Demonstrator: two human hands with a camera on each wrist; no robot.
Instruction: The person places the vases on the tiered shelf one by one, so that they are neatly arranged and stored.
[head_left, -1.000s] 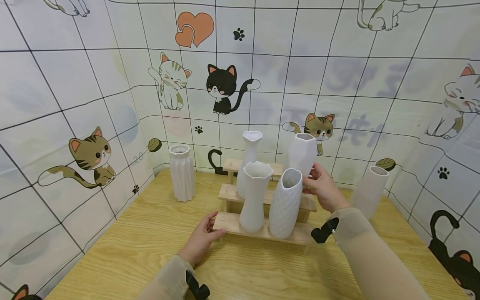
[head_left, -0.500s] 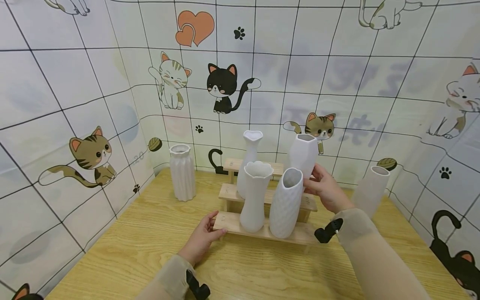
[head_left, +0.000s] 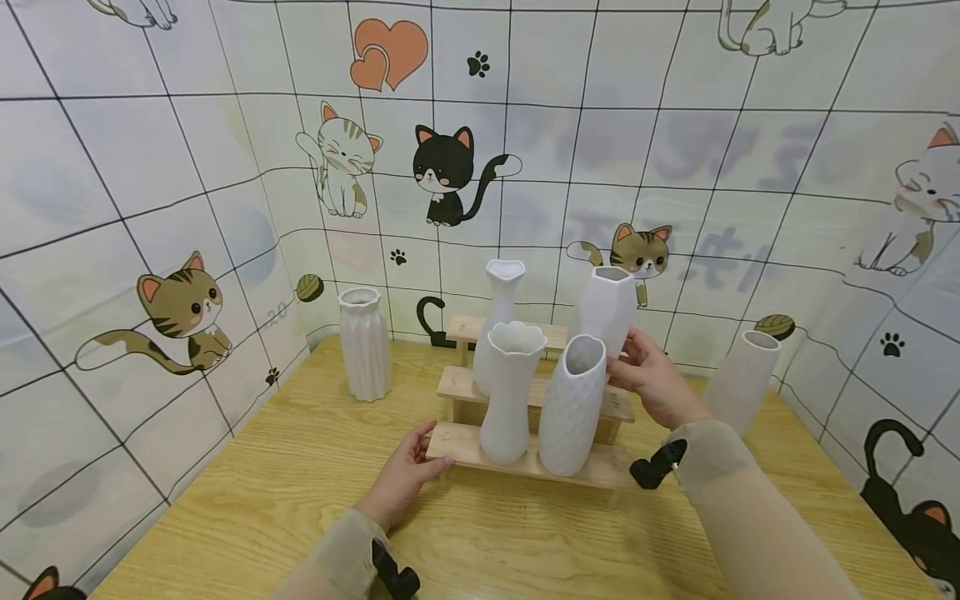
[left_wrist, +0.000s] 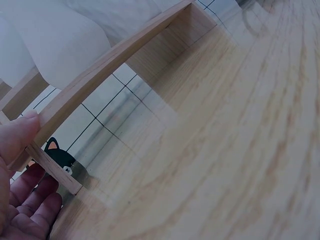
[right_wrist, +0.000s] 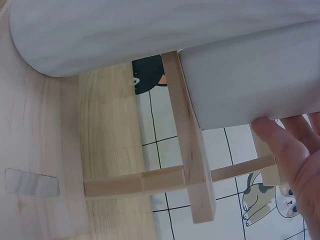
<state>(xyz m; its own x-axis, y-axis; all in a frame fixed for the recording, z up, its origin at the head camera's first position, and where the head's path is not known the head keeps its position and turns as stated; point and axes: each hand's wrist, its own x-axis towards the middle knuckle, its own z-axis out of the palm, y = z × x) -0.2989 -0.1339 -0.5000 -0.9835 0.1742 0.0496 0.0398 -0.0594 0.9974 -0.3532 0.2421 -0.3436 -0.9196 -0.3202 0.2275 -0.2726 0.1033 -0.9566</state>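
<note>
The left hand [head_left: 401, 479] clasps the near left end of the wooden stand [head_left: 467, 448] — thumb on top, fingers bent below. The right hand [head_left: 654, 379] pinches the faceted vase [head_left: 604, 308], on the middle tier beside the slim vase [head_left: 501, 304]. Below stand the scalloped vase [head_left: 510, 408] and textured vase [head_left: 572, 417]; the pleated vase [head_left: 365, 350] and plain vase [head_left: 742, 379] flank the stand. Their contents I can't make out. The bluish characters [head_left: 720, 254] on the wall — too blurred to read.

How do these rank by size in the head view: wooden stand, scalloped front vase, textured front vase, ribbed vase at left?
1. Wooden stand
2. Scalloped front vase and textured front vase: too alike to rank
3. Ribbed vase: farther back, so it may only look smaller
</note>
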